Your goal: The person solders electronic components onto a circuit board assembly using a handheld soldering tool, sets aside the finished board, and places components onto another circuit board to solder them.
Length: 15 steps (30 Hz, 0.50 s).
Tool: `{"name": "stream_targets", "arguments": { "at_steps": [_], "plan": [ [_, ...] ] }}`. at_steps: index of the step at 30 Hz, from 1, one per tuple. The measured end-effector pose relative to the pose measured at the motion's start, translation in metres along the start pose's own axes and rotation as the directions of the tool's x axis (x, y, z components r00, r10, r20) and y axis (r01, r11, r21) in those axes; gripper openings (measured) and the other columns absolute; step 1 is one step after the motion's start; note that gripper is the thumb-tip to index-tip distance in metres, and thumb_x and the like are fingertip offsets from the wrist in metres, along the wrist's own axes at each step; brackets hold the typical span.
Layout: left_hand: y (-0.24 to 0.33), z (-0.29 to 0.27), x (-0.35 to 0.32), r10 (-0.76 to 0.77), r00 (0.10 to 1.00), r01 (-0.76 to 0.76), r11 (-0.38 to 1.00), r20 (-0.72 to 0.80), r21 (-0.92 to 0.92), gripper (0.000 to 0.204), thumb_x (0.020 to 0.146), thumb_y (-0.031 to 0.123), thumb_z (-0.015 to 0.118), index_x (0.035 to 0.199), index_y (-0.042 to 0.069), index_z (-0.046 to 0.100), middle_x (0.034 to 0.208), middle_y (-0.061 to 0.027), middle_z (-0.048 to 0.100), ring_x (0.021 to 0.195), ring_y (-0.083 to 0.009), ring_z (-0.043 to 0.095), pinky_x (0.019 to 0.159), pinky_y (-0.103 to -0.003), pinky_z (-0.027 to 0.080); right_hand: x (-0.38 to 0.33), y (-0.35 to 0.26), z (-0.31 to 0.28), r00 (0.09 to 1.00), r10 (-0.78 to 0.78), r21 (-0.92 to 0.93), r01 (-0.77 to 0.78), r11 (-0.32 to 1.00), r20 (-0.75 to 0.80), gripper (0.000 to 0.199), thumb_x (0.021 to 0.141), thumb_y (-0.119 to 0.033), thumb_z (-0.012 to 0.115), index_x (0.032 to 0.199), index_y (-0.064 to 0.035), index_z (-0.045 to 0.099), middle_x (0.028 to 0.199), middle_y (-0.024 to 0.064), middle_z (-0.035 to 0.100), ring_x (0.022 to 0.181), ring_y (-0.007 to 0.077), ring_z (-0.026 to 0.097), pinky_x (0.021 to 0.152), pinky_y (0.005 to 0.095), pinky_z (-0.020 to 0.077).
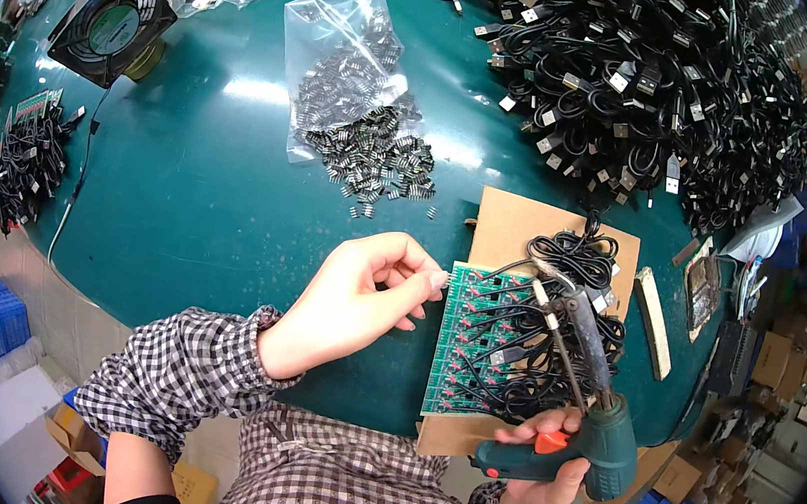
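A green circuit board [447, 353] is laid on brown cardboard [507, 227], with black cables [574, 258] attached along its right side. At the board's far left corner, a small connector [447, 280] is pinched between the thumb and forefinger of the left hand [358, 292], the other fingers curled. To the board's near right, a dark green soldering gun [609, 449] is gripped by the right hand [535, 495], fingers wrapped around its handle. Beyond the board, loose connectors [375, 153] are heaped by a clear bag [342, 18]; to its far right, USB cables [626, 78] are piled.
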<state>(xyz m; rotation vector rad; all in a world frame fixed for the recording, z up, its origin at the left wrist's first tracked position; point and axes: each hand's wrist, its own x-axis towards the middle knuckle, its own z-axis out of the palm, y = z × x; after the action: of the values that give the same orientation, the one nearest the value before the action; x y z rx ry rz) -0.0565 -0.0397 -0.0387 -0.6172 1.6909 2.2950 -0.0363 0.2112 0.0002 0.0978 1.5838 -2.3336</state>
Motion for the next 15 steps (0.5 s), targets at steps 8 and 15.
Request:
{"name": "stream_targets", "arguments": {
  "at_steps": [8,15],
  "plan": [
    [-0.005,0.002,0.011,-0.008,1.000,0.009,0.999,-0.023,0.035,0.015,0.088,0.013,0.057,0.087,-0.002,0.057,0.079,-0.0050,0.061,0.065,-0.0075,0.057,0.059,-0.023,0.051,-0.007,0.001,0.003,0.998,-0.018,-0.116,0.011,0.993,-0.062,0.051,0.086,-0.039,0.058,0.108,0.0014,0.037,0.097,0.0153,0.052,0.092,0.0282,0.059,0.068,0.0414,0.0595],
    [-0.011,0.004,0.013,-0.028,1.000,0.029,0.995,0.008,-0.093,0.016,0.089,0.013,0.056,0.091,-0.003,0.055,0.083,-0.0072,0.062,0.069,-0.0103,0.061,0.061,-0.022,0.052,-0.010,0.008,0.009,0.983,-0.098,-0.278,0.051,0.959,-0.156,0.054,0.086,-0.039,0.056,0.112,0.0064,0.040,0.092,0.0178,0.053,0.082,0.0276,0.063,0.064,0.0399,0.0596]
  ]
}}
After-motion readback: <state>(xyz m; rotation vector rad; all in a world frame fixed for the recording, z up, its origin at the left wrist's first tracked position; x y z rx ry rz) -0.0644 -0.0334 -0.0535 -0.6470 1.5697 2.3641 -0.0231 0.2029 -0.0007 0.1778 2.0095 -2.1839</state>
